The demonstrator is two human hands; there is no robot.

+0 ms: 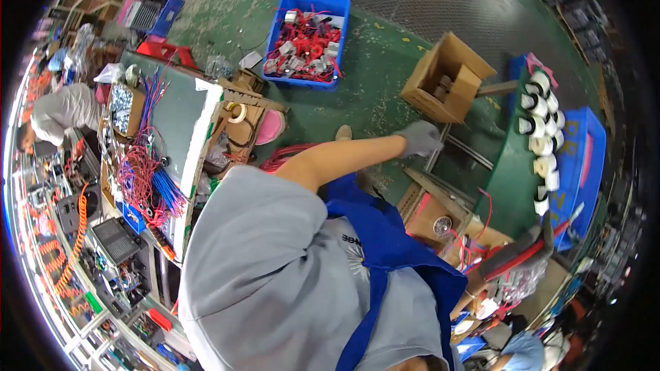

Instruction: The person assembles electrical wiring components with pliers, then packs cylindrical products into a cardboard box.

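Cardboard box [465,89], open, just beyond the gloved left hand [421,139].
That hand curls by the metal rails [471,153], whether gripping I can't tell; rightward, the box looks light, stiff-walled, its flaps likely to bend, so opposite walls suit holding. I can't make out the right hand.

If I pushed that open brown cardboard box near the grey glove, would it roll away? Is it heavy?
The cardboard box would probably slide, not roll, because its sides are flat. It's likely fairly light for its size: much open space shows around the roundish things inside. Its open flap looks thin, so it may bend.
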